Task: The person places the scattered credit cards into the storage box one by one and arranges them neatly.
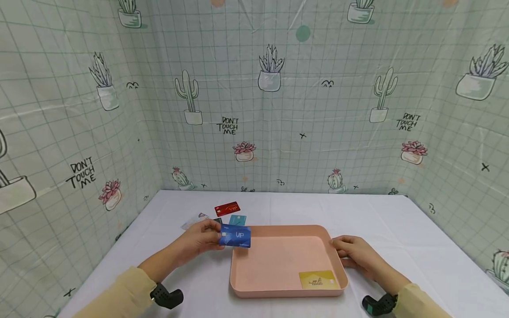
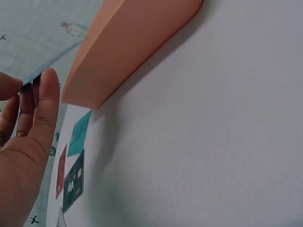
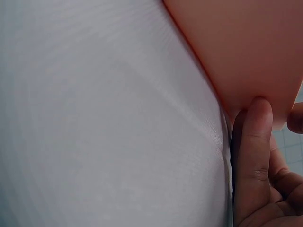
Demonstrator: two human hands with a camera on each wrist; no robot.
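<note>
A blue VIP card [image 1: 235, 236] is pinched between the thumb and fingers of my left hand [image 1: 203, 236]. In the head view it overlaps the back left corner of the pink tray [image 1: 274, 258]; the left wrist view shows it edge-on, a thin card edge [image 2: 54, 61]. My right hand [image 1: 358, 254] holds the tray's right side near the back, a fingertip [image 3: 259, 111] against the outer wall and the thumb at the rim. Inside the tray, a yellow card [image 1: 318, 280] lies at the front right.
Behind the left hand lie a red VIP card [image 1: 227, 208], a teal card [image 1: 237, 220], a dark card [image 2: 74, 182] and a pale card [image 1: 195, 220]. A white cloth covers the table [image 1: 381, 212]. Patterned curtain walls [image 1: 274, 110] enclose its back and sides.
</note>
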